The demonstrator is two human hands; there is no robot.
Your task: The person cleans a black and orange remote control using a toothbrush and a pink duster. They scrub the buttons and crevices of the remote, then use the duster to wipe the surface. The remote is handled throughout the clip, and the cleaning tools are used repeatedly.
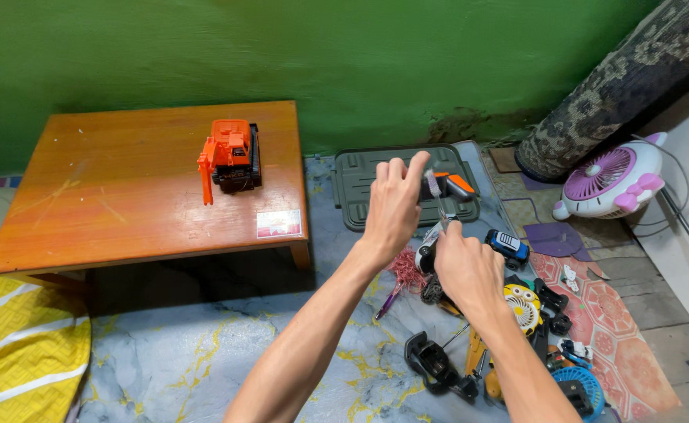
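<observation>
Green painted wall [360, 55], stained dark near its base. Low orange wooden table [125, 196] stands against it on a marbled grey-yellow floor mat [203, 352]. Rolled patterned carpet [619, 86] leans at right; yellow bedding [15, 345] at left.

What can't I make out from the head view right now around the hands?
- Small grey piece pinched by the left hand: too small to identify.
- What the right hand grips: hidden by the hand's own back.
- Toy pile below: partly covered by the right forearm, parts blurred together.
- Blue round item: cut off by the bottom edge.
- Rolled carpet: top cut off by the frame's upper edge.
</observation>
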